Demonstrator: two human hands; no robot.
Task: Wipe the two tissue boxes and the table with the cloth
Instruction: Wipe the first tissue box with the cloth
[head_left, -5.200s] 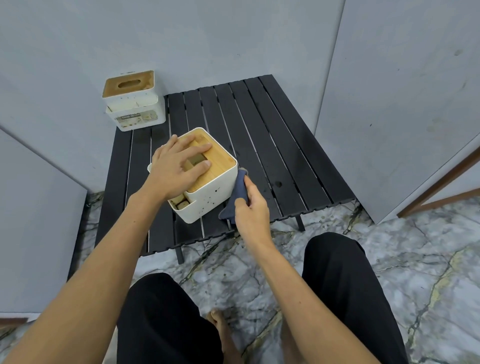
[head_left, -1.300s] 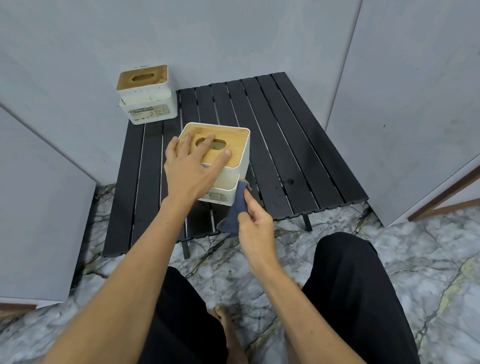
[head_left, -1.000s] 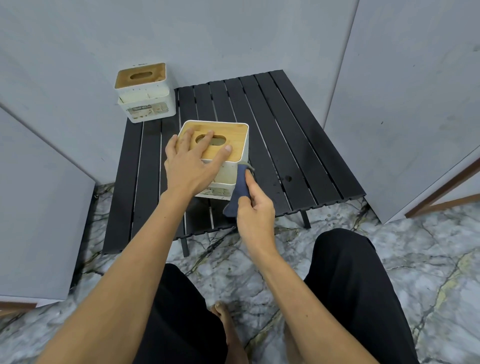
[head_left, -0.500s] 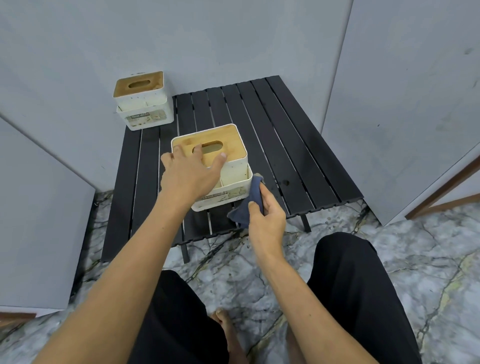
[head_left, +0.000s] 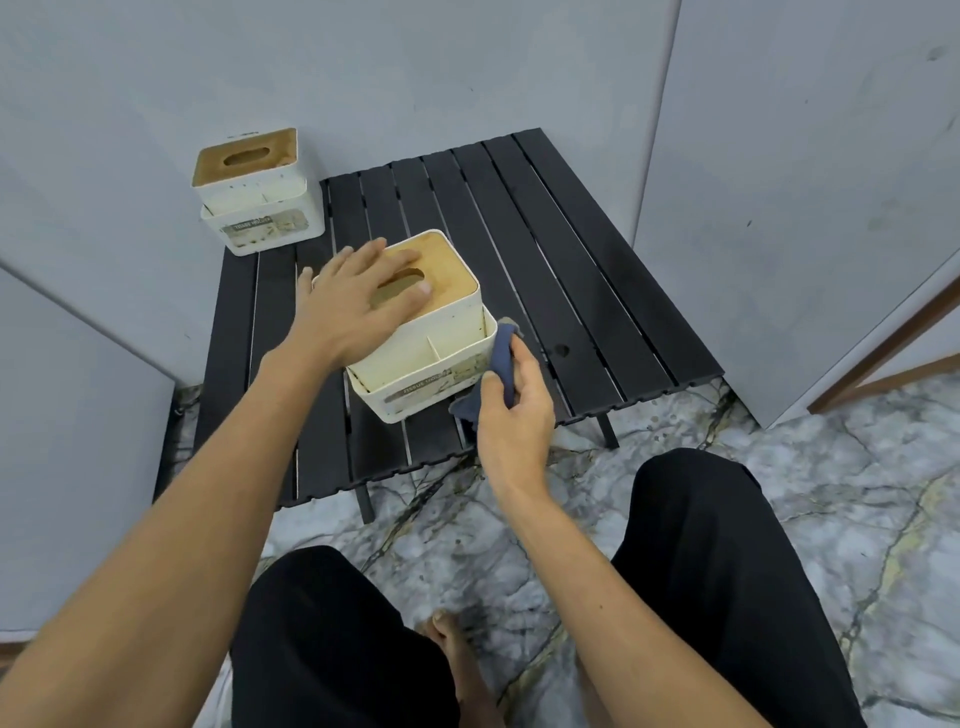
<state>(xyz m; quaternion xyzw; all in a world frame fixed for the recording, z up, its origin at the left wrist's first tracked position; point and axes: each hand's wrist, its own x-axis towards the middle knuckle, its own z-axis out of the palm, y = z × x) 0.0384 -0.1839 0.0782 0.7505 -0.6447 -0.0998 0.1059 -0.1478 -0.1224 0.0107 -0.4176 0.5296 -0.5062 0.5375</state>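
Head view, surface (head_left: 545, 270): black slats, both boxes on it.
Far box (head_left: 257, 195): back left corner, untouched.
Near box (head_left: 421, 332): my left hand (head_left: 358, 306) lies flat on its lid, fingers straight.
Cloth (head_left: 498, 358): pinched in my right hand (head_left: 514, 410), against the box's right side.
Tip: I should press down firmly and wipe each wall fully.

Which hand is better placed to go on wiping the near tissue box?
Right hand: it grips the cloth against the near tissue box. The left hand lies flat on the lid, steadying it.
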